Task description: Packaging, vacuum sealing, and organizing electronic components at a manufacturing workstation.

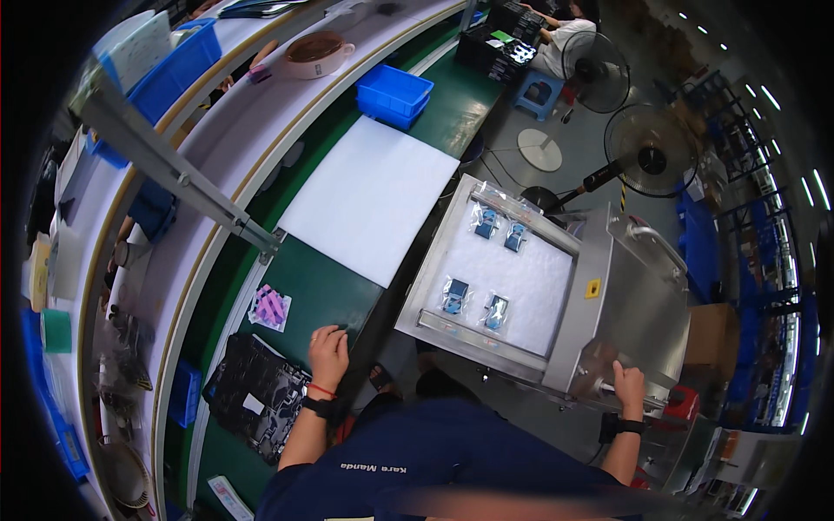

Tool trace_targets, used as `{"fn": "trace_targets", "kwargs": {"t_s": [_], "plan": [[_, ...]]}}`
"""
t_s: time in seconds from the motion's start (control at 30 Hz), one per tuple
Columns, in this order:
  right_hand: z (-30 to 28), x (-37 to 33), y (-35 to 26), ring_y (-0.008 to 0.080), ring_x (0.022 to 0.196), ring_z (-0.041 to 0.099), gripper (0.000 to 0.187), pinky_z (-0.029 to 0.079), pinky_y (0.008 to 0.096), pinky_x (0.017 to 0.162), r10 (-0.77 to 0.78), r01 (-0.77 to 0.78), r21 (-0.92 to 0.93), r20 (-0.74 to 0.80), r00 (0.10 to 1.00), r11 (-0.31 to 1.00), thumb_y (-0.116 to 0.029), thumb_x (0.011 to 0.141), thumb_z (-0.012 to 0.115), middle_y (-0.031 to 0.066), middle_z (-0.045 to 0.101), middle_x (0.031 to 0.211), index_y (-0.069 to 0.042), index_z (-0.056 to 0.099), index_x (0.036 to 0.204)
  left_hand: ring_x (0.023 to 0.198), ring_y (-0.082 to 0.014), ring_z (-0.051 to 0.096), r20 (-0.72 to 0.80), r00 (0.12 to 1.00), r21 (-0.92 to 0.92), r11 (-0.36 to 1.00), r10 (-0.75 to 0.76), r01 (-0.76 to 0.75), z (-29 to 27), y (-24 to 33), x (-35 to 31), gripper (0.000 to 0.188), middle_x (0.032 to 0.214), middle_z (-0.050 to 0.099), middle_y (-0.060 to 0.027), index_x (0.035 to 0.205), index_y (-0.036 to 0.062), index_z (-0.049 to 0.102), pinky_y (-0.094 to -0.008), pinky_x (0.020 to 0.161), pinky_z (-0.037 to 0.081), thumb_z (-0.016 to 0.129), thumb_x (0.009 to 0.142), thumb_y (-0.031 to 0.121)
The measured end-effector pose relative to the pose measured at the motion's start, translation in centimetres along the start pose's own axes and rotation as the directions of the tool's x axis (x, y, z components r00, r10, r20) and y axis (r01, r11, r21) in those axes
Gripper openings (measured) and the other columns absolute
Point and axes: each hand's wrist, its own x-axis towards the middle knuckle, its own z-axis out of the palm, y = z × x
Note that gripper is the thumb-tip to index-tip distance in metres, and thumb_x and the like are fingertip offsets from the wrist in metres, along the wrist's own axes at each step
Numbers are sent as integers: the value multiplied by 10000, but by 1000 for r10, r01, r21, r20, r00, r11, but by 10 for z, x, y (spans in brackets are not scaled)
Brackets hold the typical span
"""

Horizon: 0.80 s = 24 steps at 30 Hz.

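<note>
Blue packs (pixel 453 296) in clear bags, four in all, lie apart on the white pad (pixel 552 273) inside the steel machine (pixel 647 300). From the left, a glossy black bundle (pixel 252 395) and a pink-and-purple packet (pixel 270 306) rest on the green counter (pixel 330 282). The left hand (pixel 328 356) is near its edge, fingers bent; I cannot tell whether they pinch anything. Beyond is a white sheet (pixel 372 200). At the machine's front, the right hand (pixel 628 384) has fingers folded, thumb raised; its grip is unclear.

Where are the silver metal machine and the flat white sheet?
Silver metal machine (pixel 630 295): head view, on its bare casing.
Flat white rectangular sheet (pixel 369 200): head view, on its middle.
</note>
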Motion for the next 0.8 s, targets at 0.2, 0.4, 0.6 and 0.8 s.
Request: {"fn": "trace_targets", "kwargs": {"t_s": [0.2, 0.4, 0.6, 0.8], "plan": [[-34, -24, -104, 390, 606, 570, 575, 440, 434, 547, -375, 373, 42, 141, 916, 927, -512, 758, 563, 227, 538, 573, 33, 589, 578, 845, -306, 561, -125, 991, 54, 997, -39, 46, -17, 9, -20, 69, 847, 604, -129, 791, -1, 617, -372, 772, 441, 605, 729, 28], [-3, -34, -214, 359, 695, 611, 521, 489, 429, 625, -697, 706, 103, 311, 646, 701, -518, 749, 559, 197, 611, 690, -4, 639, 713, 821, -308, 566, -169, 984, 10, 998, -58, 61, -20, 40, -49, 68, 834, 604, -139, 788, -7, 614, -376, 745, 453, 612, 726, 19], [69, -35, -285, 362, 767, 616, 504, 491, 434, 677, -724, 740, 123, 365, 586, 661, -501, 761, 551, 210, 627, 779, -7, 649, 783, 785, -298, 572, -354, 907, 108, 954, -227, 280, -61, 34, -107, 41, 809, 607, -130, 772, -4, 601, -367, 751, 436, 598, 733, 6], [93, -38, -295, 385, 676, 614, 458, 493, 457, 617, -756, 765, 30, 182, 629, 643, -445, 751, 583, 223, 614, 695, 6, 650, 705, 781, -290, 563, -645, 679, 161, 806, -351, 569, -93, 18, -157, 33, 812, 606, -119, 783, 5, 601, -367, 736, 434, 589, 758, 24]]}}
